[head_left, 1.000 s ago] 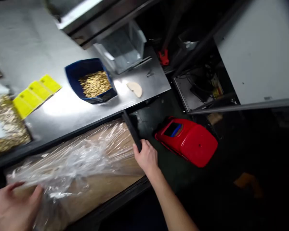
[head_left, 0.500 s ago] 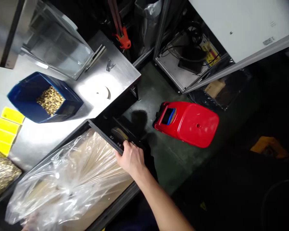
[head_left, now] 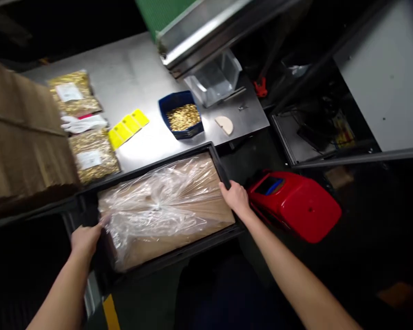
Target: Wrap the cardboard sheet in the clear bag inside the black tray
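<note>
A black tray [head_left: 223, 172] lined with brown cardboard and a crumpled clear plastic bag [head_left: 158, 206] sits against the front edge of a steel table [head_left: 137, 78]. My right hand [head_left: 237, 199] grips the tray's right rim. My left hand [head_left: 86, 238] holds the tray's left end, its fingers touching the plastic. Both arms reach out from the bottom of the view.
On the table stand a blue bin of small brass parts [head_left: 182, 118], yellow tags [head_left: 127, 127], two bags of brass parts [head_left: 92, 158], a white glove [head_left: 82, 123] and a clear bin [head_left: 215, 78]. Stacked cardboard [head_left: 20, 137] stands at the left. A red case [head_left: 296, 206] lies on the floor at the right.
The view has pulled back and swung left, so the whole tray shows. My left hand has come to the tray's left end; my right hand stays on the right rim.
</note>
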`<action>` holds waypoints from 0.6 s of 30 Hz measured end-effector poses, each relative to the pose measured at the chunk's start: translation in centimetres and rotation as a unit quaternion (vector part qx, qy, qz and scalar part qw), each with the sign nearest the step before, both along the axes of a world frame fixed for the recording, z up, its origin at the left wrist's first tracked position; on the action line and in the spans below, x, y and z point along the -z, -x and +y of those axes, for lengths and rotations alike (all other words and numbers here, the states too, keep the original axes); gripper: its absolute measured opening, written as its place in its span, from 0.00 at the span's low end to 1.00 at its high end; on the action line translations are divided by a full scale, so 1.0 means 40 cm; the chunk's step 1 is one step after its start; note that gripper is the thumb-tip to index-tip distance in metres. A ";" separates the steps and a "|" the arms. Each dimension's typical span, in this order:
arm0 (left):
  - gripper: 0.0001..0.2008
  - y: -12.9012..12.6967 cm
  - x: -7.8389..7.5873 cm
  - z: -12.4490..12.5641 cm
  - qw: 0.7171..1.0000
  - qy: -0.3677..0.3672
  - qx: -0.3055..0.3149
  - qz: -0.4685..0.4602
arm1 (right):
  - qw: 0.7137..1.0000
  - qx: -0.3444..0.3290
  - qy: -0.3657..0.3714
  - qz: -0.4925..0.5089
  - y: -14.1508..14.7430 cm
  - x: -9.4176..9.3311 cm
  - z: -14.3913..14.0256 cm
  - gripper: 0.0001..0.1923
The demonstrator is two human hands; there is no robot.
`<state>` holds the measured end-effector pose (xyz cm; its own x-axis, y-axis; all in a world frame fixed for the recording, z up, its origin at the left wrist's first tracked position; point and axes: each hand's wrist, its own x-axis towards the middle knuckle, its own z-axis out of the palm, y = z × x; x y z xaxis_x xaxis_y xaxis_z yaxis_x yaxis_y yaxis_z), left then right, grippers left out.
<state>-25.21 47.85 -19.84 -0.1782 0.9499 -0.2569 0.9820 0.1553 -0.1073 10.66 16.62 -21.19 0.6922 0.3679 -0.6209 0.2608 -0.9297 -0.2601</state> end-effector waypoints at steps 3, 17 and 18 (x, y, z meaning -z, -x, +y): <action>0.31 0.102 -0.001 -0.043 0.993 0.076 -0.050 -0.074 | 1.000 -0.027 0.008 -0.013 0.013 -0.043 -0.015 0.24; 0.15 0.813 -0.230 -1.231 0.837 -0.079 -0.491 -0.229 | 0.943 -0.327 0.005 0.060 0.478 -0.387 -0.281 0.24; 0.13 0.857 -0.250 -1.321 0.821 -0.101 -0.520 -0.212 | 0.921 -0.382 -0.006 0.072 0.551 -0.376 -0.265 0.21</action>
